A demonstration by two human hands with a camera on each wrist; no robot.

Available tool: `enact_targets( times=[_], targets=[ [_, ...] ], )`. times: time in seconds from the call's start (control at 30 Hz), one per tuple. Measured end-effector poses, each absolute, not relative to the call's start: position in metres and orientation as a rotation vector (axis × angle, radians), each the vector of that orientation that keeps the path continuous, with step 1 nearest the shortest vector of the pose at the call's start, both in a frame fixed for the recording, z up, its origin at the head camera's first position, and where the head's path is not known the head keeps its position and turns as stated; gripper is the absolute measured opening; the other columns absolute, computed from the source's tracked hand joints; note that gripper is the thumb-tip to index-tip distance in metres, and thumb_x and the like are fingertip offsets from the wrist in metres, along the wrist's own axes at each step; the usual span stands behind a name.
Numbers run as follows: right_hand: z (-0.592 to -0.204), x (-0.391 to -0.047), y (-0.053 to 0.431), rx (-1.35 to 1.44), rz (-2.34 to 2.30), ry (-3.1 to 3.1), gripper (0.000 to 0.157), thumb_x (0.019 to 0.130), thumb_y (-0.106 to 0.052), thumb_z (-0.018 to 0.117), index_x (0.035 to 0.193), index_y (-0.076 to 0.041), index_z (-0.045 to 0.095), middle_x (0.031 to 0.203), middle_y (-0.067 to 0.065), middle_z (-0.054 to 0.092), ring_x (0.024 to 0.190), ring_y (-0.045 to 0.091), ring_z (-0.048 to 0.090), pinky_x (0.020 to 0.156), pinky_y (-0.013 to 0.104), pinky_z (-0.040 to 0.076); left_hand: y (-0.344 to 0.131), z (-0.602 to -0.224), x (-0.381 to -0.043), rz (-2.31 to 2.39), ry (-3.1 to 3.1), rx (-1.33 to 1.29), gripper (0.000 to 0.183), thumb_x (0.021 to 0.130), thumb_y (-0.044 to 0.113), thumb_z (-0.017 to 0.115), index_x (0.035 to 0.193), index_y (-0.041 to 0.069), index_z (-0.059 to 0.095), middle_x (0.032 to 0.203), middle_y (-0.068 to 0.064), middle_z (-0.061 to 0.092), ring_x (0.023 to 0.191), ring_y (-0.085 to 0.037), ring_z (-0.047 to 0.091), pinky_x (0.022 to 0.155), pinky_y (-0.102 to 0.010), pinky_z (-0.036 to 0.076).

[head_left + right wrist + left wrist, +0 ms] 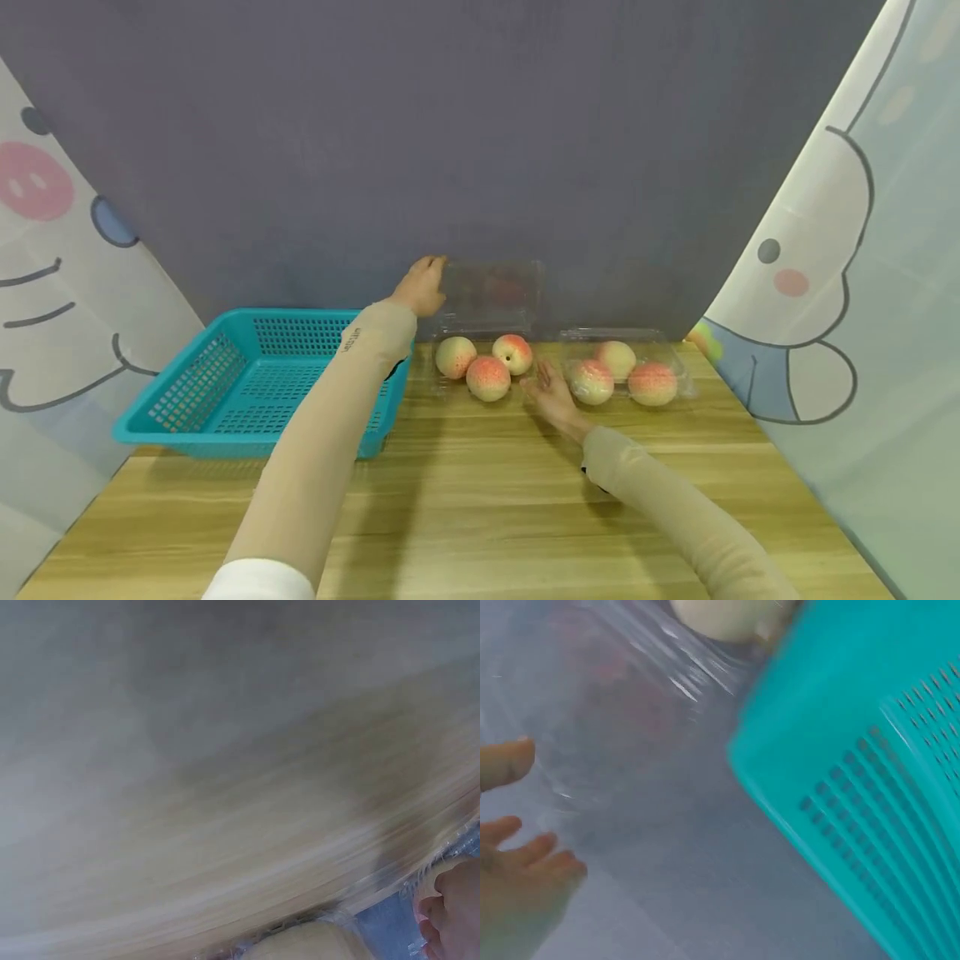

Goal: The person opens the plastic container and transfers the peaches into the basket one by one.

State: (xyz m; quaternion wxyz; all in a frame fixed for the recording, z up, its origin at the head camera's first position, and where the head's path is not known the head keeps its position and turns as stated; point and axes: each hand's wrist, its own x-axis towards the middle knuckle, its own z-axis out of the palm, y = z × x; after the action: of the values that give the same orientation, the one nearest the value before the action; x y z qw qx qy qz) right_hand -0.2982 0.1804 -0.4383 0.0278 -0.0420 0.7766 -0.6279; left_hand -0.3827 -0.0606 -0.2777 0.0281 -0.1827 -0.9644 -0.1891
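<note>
Three peaches (488,378) are occupying a clear box (482,344); left hand (422,286), thumb and fingers apart, is reaching its raised lid (491,292); right hand (553,400), uncurled, is flanking it.

On my feed the left arm (322,450) stretches forward, left hand (420,287) high, thumb (506,763) apart from its fingers (536,851); the right arm (667,496) angles inward, right hand (557,402) lower, fingers extended.

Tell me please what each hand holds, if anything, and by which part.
The left hand is at the left edge of the clear lid; whether it grips cannot be told. The right hand, beside the left container, shows no hold.
</note>
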Motion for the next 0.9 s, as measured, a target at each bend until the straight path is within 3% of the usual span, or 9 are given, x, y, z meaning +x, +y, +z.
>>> enact_targets(
  times=[0.17,0.27,0.43,0.77,0.9],
  targets=[
    [-0.425,-0.296,0.179,-0.121,-1.938,2.348,0.074,0.094,-0.011,0.051,0.143,0.008,-0.002,0.151,0.024,0.002,0.139,0.039,0.005,0.114,0.046,0.012,-0.060,-0.268,-0.363,-0.705,-2.994,-0.578,0.072,0.092,0.016,0.053,0.147,0.004,0.008,0.153,-0.018,0.000,0.142,-0.032,0.000,0.115,-0.045,0.012],
    [-0.421,-0.294,0.179,-0.104,-1.914,2.355,0.074,0.093,-0.011,0.051,0.143,0.009,0.000,0.151,0.025,0.003,0.139,0.041,0.006,0.113,0.047,0.013,-0.061,-0.265,-0.351,-0.652,-3.012,-0.646,0.067,0.093,0.018,0.053,0.146,0.005,0.015,0.153,-0.017,0.008,0.141,-0.032,0.006,0.115,-0.045,0.015],
    [-0.430,-0.303,0.183,-0.103,-1.864,2.403,0.077,0.092,-0.015,0.054,0.144,0.006,0.002,0.151,0.023,0.006,0.139,0.039,0.007,0.114,0.045,0.014,-0.064,-0.266,-0.330,-0.565,-2.996,-0.739,0.055,0.093,0.020,0.053,0.142,0.007,0.032,0.147,-0.014,0.028,0.136,-0.031,0.027,0.108,-0.049,0.029],
    [-0.437,-0.308,0.197,-0.168,-1.775,2.420,0.086,0.091,-0.022,0.056,0.145,0.000,-0.006,0.154,0.016,-0.001,0.141,0.033,0.002,0.114,0.044,0.014,-0.050,-0.296,-0.278,-0.652,-2.930,-0.925,0.049,0.091,0.018,0.056,0.136,0.003,0.041,0.143,-0.014,0.038,0.136,-0.031,0.028,0.107,-0.047,0.032],
    [-0.427,-0.302,0.196,-0.171,-1.787,2.359,0.089,0.090,-0.020,0.058,0.145,0.000,-0.008,0.153,0.016,-0.004,0.141,0.033,-0.001,0.114,0.045,0.012,-0.041,-0.313,-0.264,-0.707,-2.871,-0.983,0.045,0.089,0.015,0.059,0.131,0.002,0.047,0.137,-0.014,0.046,0.128,-0.030,0.041,0.099,-0.045,0.042]
  ],
)
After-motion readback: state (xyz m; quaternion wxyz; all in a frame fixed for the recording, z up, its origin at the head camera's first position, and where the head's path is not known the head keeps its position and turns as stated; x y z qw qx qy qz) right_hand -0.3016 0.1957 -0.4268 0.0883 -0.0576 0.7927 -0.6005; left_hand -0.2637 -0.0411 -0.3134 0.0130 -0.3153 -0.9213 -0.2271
